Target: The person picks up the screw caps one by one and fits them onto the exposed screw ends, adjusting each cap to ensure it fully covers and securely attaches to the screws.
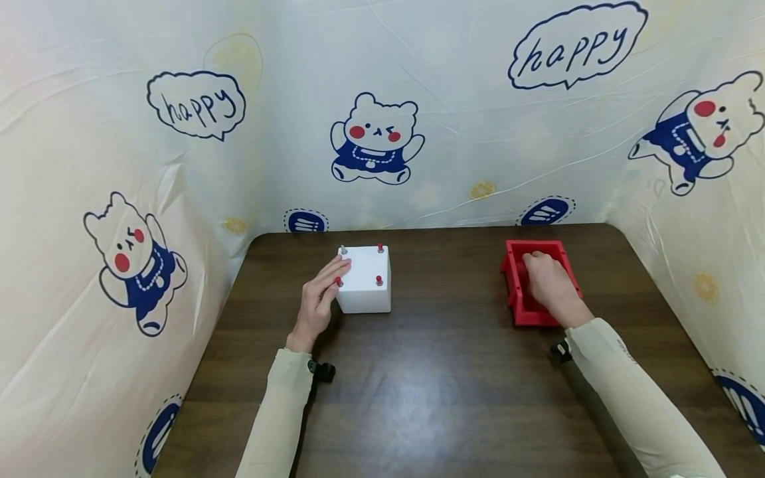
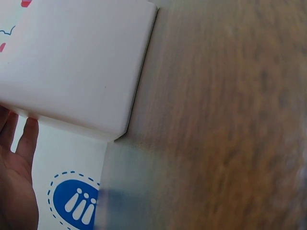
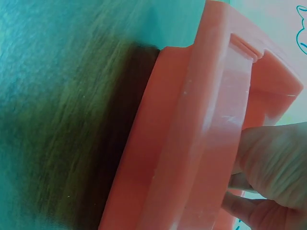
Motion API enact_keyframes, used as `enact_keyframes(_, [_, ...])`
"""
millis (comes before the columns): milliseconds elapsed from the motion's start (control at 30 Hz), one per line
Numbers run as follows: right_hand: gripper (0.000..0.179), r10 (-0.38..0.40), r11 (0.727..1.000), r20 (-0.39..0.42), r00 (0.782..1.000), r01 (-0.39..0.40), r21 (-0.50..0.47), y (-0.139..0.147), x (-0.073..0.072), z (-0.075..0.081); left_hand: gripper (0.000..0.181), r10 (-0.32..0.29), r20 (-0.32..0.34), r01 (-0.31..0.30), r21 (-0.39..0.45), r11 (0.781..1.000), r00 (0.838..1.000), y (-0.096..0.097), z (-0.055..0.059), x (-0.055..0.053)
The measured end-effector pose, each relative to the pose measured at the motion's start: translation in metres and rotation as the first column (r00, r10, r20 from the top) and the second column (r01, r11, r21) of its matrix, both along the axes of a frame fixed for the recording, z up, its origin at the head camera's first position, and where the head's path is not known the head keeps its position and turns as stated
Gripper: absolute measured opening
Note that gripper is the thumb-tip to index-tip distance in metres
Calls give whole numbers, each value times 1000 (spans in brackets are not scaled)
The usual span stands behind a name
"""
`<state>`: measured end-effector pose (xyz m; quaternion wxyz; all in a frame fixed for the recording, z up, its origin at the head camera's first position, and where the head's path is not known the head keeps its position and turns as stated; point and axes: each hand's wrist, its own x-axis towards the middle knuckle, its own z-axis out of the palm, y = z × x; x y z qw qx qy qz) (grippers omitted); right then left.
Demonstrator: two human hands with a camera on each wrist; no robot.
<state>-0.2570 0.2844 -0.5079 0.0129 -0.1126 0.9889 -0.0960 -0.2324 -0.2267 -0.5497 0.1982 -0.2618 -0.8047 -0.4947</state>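
A white box (image 1: 365,300) stands on the table, with several small pegs on its top. Most are red, such as the front right peg (image 1: 379,280); the back left one looks silver. My left hand (image 1: 317,299) rests against the box's left side, its fingers extended along the edge near the top. In the left wrist view, fingertips touch the box's wall. To the right, a red bin (image 1: 516,285) has my right hand (image 1: 548,282) reaching down into it. The bin's wall and my hand hide the right fingertips, so whatever they touch is not visible.
Both items stand on a dark wooden table (image 1: 418,385), toward its far edge. A pale printed cloth (image 1: 454,153) with bears and the word "happy" hangs behind and at both sides. A wide stretch of tabletop separates the box and the bin.
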Motion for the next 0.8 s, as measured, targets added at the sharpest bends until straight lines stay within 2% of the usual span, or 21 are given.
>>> enact_keyframes(100, [14,-13,1000,6,1000,13,-15,1,0,0,43,0,1,0,-2,1000,1000,0,0,-1])
enact_keyframes(200, [14,-10,1000,-23,1000,10,-15,1,0,0,44,-2,0,2,-1,1000,1000,0,0,-2])
enact_keyframes(333, [18,-10,1000,-53,999,9,-23,1,1,0,44,-5,0,5,1,1000,1000,0,1,-2])
enact_keyframes(567, [23,-8,997,-52,999,4,-79,1,3,0,43,-2,-13,2,8,1000,1000,1,0,0])
enact_keyframes(800, [30,-35,984,6,999,35,-174,0,6,4,42,-4,-17,4,15,1000,1000,1,0,0])
